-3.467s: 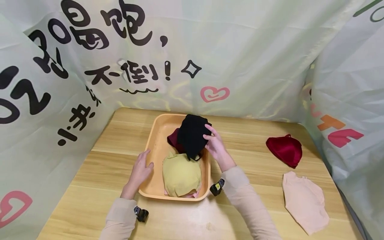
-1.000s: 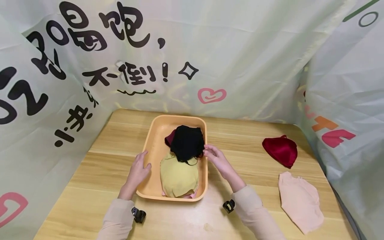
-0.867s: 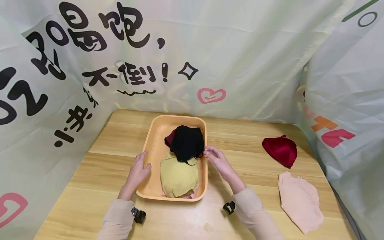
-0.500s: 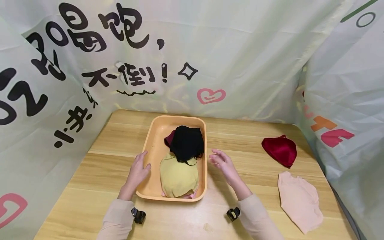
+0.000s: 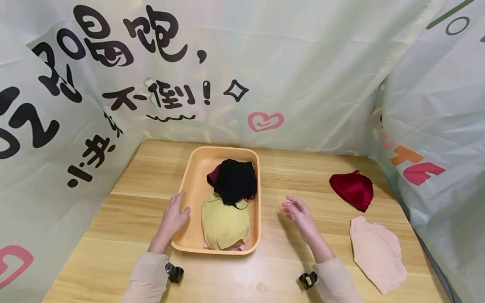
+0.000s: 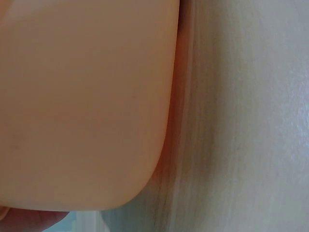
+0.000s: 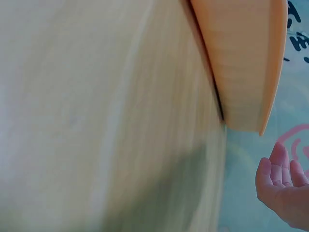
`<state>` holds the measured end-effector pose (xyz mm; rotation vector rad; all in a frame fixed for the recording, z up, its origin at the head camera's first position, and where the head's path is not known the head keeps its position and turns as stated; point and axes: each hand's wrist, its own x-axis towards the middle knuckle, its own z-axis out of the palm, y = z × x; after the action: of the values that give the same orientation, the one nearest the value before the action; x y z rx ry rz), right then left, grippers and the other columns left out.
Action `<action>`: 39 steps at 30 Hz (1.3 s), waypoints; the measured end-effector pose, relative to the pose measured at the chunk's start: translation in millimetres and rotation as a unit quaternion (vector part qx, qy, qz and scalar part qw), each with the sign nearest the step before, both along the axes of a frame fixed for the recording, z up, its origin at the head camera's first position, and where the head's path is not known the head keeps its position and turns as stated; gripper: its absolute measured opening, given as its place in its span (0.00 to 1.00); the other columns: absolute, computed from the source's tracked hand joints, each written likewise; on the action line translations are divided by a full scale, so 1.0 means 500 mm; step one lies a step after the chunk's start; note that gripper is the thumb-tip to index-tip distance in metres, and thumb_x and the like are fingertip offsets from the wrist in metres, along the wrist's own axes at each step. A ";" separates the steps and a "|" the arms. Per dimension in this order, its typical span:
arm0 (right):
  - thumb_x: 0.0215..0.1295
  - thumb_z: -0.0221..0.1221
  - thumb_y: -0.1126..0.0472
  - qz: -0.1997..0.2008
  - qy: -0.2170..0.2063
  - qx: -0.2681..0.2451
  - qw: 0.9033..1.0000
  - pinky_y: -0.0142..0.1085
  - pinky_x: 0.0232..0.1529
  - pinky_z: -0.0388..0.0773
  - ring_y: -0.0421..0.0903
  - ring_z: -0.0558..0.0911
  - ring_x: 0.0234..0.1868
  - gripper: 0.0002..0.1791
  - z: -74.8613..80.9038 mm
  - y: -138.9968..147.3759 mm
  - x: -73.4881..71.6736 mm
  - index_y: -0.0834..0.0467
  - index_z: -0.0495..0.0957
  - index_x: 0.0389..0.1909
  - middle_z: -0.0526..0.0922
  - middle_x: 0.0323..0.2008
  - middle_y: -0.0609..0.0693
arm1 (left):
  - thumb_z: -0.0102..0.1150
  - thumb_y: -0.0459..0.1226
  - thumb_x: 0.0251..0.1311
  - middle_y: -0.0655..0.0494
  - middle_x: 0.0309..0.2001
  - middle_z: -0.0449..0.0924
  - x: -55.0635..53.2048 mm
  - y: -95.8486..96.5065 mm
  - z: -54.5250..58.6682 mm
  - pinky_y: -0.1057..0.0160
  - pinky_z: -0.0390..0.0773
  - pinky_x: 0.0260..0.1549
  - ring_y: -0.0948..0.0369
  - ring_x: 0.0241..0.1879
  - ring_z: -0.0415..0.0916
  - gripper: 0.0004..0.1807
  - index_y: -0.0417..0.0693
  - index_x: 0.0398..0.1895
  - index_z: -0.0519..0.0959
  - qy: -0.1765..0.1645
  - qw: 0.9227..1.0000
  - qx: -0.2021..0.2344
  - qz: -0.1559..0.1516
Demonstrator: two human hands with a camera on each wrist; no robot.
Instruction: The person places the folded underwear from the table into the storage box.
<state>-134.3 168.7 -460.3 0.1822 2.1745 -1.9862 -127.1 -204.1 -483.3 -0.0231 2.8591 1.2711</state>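
Note:
On the tray's left side, my left hand grips the rim, thumb over the inside and fingers along the outer wall. The shallow orange plastic tray holds folded garments: a black folded bra with a thin strap loop lies over a maroon piece. Nearer me is a pale yellow bra-like garment with a pink edge under it. Above the table right of the tray, my right hand holds nothing, its fingers loosely bent. The right wrist view also shows the right hand apart from the tray.
Farther right on the wooden table lies a folded dark red satin bra. In front of it is a flat light pink garment. Printed fabric curtains enclose the back and sides.
My right hand has let go of the black bra, which now lies lower in the tray, and has moved away to the right. My left hand has stayed at the rim.

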 end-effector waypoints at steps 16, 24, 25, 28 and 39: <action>0.69 0.45 0.58 -0.004 0.021 0.065 0.998 0.44 0.55 0.70 0.35 0.76 0.43 0.25 0.002 0.076 0.044 0.68 0.59 0.61 0.76 0.46 0.55 | 0.48 0.32 0.58 0.32 0.64 0.52 0.002 0.000 0.001 0.39 0.62 0.56 0.34 0.60 0.56 0.32 0.33 0.66 0.53 -0.002 1.000 0.000 0.000; 0.69 0.44 0.59 -0.012 0.026 0.096 0.995 0.29 0.48 0.73 0.30 0.76 0.42 0.24 0.013 0.118 0.062 0.67 0.58 0.62 0.76 0.42 0.44 | 0.48 0.32 0.58 0.31 0.64 0.53 0.001 0.000 0.002 0.39 0.61 0.57 0.34 0.61 0.55 0.32 0.33 0.66 0.53 0.003 1.000 -0.003 0.002; 0.70 0.44 0.60 -0.013 0.027 0.103 0.994 0.29 0.47 0.73 0.30 0.75 0.42 0.24 0.014 0.123 0.064 0.67 0.58 0.62 0.76 0.43 0.46 | 0.49 0.32 0.58 0.31 0.64 0.53 0.001 0.000 0.002 0.39 0.61 0.57 0.34 0.61 0.55 0.32 0.33 0.65 0.54 0.003 1.000 -0.003 0.002; 0.70 0.43 0.59 -0.016 0.021 0.124 0.992 0.28 0.47 0.73 0.27 0.74 0.41 0.24 0.015 0.138 0.070 0.67 0.57 0.62 0.75 0.48 0.56 | 0.49 0.32 0.58 0.31 0.63 0.55 0.000 0.001 0.002 0.39 0.61 0.57 0.34 0.60 0.56 0.31 0.33 0.65 0.55 0.005 1.000 -0.007 0.003; 0.70 0.44 0.58 -0.046 0.059 0.159 0.984 0.21 0.41 0.73 0.22 0.72 0.38 0.25 0.002 0.188 0.089 0.69 0.57 0.62 0.73 0.36 0.30 | 0.49 0.31 0.58 0.29 0.61 0.56 0.000 0.001 0.002 0.37 0.64 0.54 0.33 0.57 0.60 0.28 0.32 0.63 0.59 0.005 1.000 -0.017 0.001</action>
<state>-89.9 262.7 -459.1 0.2196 2.5961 -1.7193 -127.3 -203.7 -482.3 -0.0203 2.8897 1.2280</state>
